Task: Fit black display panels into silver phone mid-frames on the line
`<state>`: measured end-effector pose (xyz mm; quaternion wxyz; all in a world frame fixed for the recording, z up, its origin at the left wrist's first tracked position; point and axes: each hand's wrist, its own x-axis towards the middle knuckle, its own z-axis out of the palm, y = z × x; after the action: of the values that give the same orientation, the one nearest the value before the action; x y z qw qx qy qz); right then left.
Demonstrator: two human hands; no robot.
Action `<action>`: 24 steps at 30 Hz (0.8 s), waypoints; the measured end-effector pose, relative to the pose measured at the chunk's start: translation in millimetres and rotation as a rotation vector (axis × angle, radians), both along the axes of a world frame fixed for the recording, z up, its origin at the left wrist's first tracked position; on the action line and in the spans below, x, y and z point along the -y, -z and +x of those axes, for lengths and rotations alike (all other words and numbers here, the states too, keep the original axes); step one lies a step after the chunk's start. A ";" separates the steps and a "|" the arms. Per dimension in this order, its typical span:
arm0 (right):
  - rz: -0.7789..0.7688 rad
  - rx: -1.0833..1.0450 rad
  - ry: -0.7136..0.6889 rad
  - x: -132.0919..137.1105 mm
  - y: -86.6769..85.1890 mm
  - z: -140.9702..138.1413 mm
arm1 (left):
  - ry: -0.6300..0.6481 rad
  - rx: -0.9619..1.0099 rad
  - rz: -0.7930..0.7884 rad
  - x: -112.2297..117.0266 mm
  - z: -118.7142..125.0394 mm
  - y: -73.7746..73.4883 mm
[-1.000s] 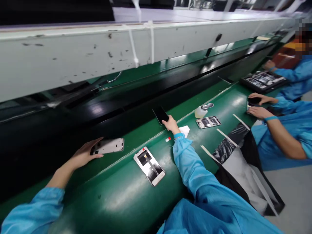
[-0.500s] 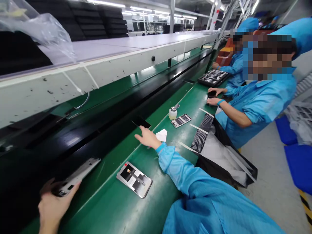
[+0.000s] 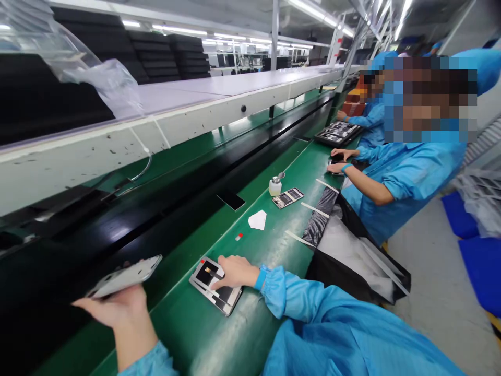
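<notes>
At the left, above a dark surface [image 3: 43,303], the left hand [image 3: 121,308] holds a tilted pale phone shell [image 3: 127,275], its fingers partly hidden behind it. On the green bench [image 3: 270,248], the right hand [image 3: 233,272] touches a phone panel [image 3: 202,282], thumb and forefinger spread apart, though I cannot tell whether they grip it. Beyond lie a black phone screen [image 3: 231,199] and white paper [image 3: 257,220].

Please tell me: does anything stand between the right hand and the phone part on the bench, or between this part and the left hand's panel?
Nothing visible does. The right hand touches the phone part, and between that part and the panel in the left hand, only green bench shows.
</notes>
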<state>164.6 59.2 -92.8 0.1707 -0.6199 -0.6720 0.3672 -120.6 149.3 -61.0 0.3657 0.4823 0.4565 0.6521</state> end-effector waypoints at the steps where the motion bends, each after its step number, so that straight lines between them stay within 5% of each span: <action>1: 0.022 -0.051 0.024 -1.2 0.3 2.6 | -0.073 0.182 -0.066 1.0 5.8 -1.0; 4: 0.082 -0.176 0.039 -3.5 -0.6 12.6 | -0.189 0.611 -0.315 10.6 22.3 -18.9; 6: 0.122 -0.286 0.039 -5.1 -4.7 22.0 | -0.090 0.690 -0.392 24.7 30.9 -37.6; 11: 0.262 -0.587 0.108 -9.6 -26.6 40.3 | 0.599 0.712 -0.345 77.9 63.4 -68.6; 18: 0.449 -0.813 0.220 9.3 -57.9 21.6 | 0.891 0.564 -0.342 121.2 124.6 -55.5; 24: 0.565 -0.797 0.183 18.6 -91.8 19.4 | 0.730 0.149 -0.087 117.4 133.4 -37.5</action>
<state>184.0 40.6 -1.0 0.6072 -0.4174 -0.5706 0.3627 12.8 31.9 -23.5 0.6266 0.5486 0.2538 0.4919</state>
